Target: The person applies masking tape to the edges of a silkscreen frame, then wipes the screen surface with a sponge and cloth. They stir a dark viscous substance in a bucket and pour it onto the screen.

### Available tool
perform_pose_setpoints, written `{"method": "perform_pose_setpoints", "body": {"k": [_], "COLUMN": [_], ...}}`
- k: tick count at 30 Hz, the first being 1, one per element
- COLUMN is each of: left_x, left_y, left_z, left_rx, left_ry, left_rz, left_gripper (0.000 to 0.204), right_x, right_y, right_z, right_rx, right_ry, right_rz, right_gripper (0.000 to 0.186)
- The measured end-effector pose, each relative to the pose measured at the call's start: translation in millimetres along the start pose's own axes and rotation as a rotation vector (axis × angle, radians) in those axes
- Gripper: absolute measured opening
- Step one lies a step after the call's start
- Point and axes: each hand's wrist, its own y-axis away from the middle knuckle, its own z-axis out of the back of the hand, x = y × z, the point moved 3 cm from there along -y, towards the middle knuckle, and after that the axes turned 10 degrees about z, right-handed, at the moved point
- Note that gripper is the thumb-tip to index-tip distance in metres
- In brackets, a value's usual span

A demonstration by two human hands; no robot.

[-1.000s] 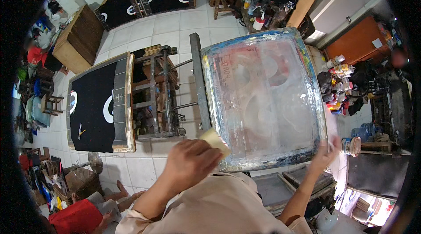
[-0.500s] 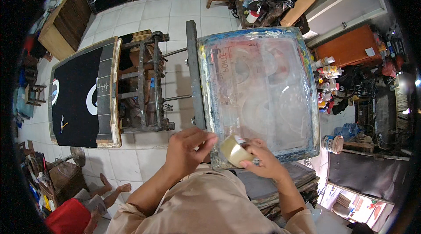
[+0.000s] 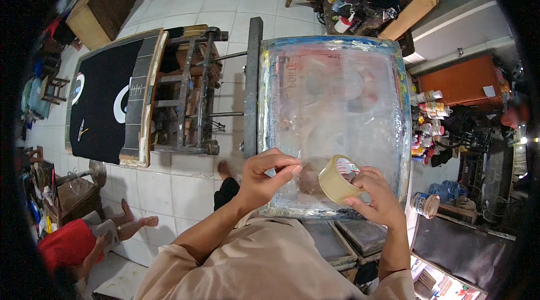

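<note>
Well to the left of the screen frame (image 3: pixel 404 114), a board covered with black cloth (image 3: pixel 107 86) is seen, and the frame's left edge is bordered by a grey bar (image 3: pixel 254 86). At the frame's near left corner, the left hand (image 3: pixel 263 179) is held with thumb and forefinger pinched, apparently on the free end of a strip of clear tape (image 3: pixel 311 181) (so sheer that its edges can hardly be made out). Just right of that hand, over the near part of the frame, the tape roll (image 3: pixel 333 186) is grasped by the right hand (image 3: pixel 376 197). The step in hand is judged to be the pulling out of tape; next, an even tension is called for, with the strip kept flat and unfolded. Right of the frame, bottles (image 3: pixel 432 114) are crowded together.
</note>
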Motion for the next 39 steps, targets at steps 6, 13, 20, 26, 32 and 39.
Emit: {"method": "perform_pose_setpoints", "body": {"k": [6, 13, 20, 26, 32, 39], "left_x": [-63, -132, -164, -155, -146, -140], "left_y": [-11, -13, -5, -3, -3, -3], "left_z": [8, 16, 29, 53, 68, 76], "left_rx": [0.151, 0.576, 0.751, 0.675, 0.633, 0.617], "left_ry": [-0.494, -0.934, -1.104, -1.062, -1.008, -0.975], "left_rz": [-0.289, -0.517, -0.485, -0.465, -0.461, -0.443], "left_gripper": [0.013, 0.021, 0.015, 0.012, 0.009, 0.007], "right_x": [-13, 18, 54, 58, 66, 63], "right_y": [-2, -39, -105, -115, -114, -114], "right_z": [-45, -91, -117, -119, -120, -127], "right_rx": [-0.116, -0.41, -0.444, -0.406, -0.457, -0.456], "right_ry": [-0.218, -0.597, -0.996, -0.755, -0.701, -0.744], "right_rz": [-0.117, -0.088, 0.184, 0.274, 0.158, 0.141], "right_gripper": [0.035, 0.046, 0.039, 0.026, 0.017, 0.013]}}
